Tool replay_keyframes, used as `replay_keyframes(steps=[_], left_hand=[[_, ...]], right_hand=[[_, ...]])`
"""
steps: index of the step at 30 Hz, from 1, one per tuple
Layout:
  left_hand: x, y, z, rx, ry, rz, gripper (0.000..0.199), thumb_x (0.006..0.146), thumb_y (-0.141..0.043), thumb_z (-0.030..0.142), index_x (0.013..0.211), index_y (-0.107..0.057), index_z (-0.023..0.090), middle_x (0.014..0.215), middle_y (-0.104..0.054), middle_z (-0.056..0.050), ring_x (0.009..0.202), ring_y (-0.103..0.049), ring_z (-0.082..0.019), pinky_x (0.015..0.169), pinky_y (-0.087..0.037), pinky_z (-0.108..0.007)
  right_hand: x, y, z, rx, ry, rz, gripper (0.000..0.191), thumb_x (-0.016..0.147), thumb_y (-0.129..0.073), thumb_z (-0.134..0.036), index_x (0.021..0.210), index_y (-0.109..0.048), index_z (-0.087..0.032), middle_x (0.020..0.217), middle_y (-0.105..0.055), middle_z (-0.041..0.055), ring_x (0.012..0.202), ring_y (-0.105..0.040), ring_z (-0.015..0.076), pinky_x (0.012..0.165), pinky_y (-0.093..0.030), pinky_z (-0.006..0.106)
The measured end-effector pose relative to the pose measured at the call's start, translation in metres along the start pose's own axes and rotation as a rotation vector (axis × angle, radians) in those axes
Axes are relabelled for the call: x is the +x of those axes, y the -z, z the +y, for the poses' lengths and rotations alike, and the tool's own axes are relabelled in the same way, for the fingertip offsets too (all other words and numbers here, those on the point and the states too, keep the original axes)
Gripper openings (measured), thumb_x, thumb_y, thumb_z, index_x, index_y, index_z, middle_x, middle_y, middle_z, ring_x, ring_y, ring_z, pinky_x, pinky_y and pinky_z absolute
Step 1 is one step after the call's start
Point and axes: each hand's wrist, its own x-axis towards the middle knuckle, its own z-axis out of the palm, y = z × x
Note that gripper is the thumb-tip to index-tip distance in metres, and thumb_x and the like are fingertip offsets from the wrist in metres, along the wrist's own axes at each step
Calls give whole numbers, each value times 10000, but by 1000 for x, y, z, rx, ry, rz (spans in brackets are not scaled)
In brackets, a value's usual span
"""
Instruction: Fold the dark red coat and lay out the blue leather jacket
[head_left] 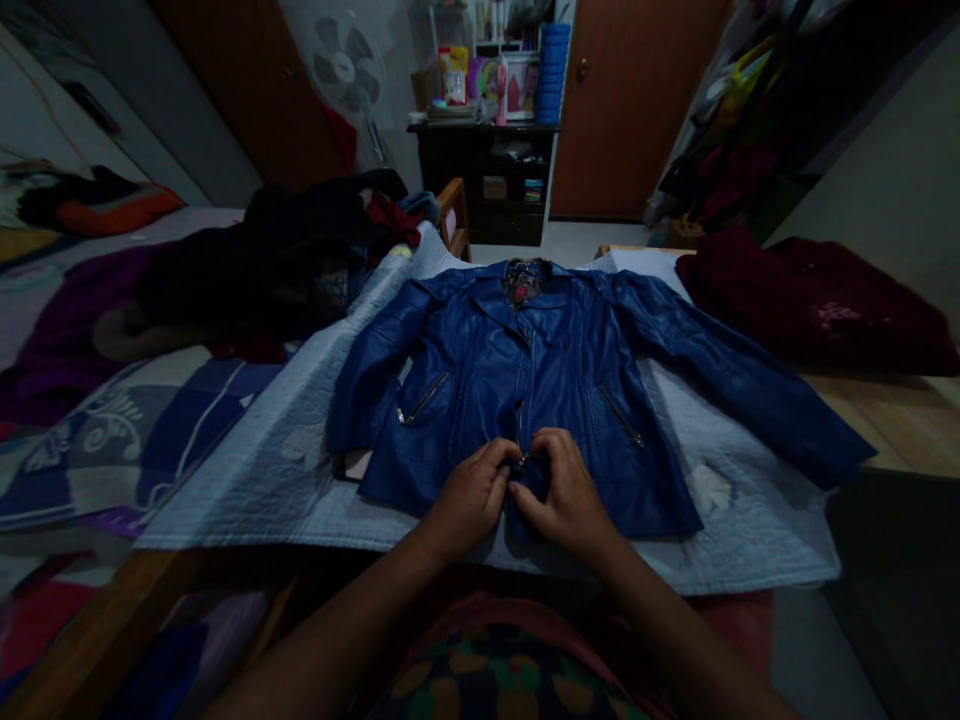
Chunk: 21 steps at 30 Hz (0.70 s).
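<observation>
A blue leather-look jacket [487, 350] lies front up with its collar away from me and its sleeves spread to both sides. My left hand [472, 495] pinches the front edge near the lower hem, by the metal zipper [520, 425]. Close beside it, my right hand [562, 490] grips the other front edge with thumb and fingers. The zipper's lower end is between my fingertips, partly hidden by them. Slanted zip pockets show on both front panels.
A pale blue quilted cloth [292, 480] covers the table under the jacket. Dark clothes [255, 260] are heaped on the left, and a folded maroon cloth [817, 300] lies on the right. A fan [343, 68] and a dark cabinet [484, 190] stand behind.
</observation>
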Motion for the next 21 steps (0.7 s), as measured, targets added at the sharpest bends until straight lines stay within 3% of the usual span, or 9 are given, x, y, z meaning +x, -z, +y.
replay_keyframes(steps=[4,10,14,21], left_hand=[[-1,-3,0,7,49,70,166,898,-427,115,984,-547,190,923,-630,-31,898,-608,-162,808,-442,-273],[-4,-1,-1,26,94,107,95,840,-591,170,930,-590,201,877,-660,-1,850,-626,-158,785,-455,-271],[-5,-3,-2,125,20,119,149,786,-628,108,894,-584,201,867,-645,5,849,-618,-154,775,-456,-263],[-5,-14,-9,416,-149,182,104,881,-508,133,851,-591,188,788,-593,-22,753,-589,-161,691,-459,-271]], right_hand=[[0,-7,-1,-93,-45,-29,276,723,-618,-259,942,-458,-207,921,-520,48,887,-496,228,786,-412,380],[1,-7,2,-86,-35,-19,205,723,-570,-130,895,-479,-195,891,-522,35,870,-492,212,772,-394,366],[-1,-7,5,-16,66,11,189,782,-529,-86,935,-547,-195,957,-529,54,932,-506,207,802,-419,351],[-4,-8,9,-56,192,58,168,902,-499,-150,1029,-603,-188,959,-562,80,902,-521,207,787,-459,351]])
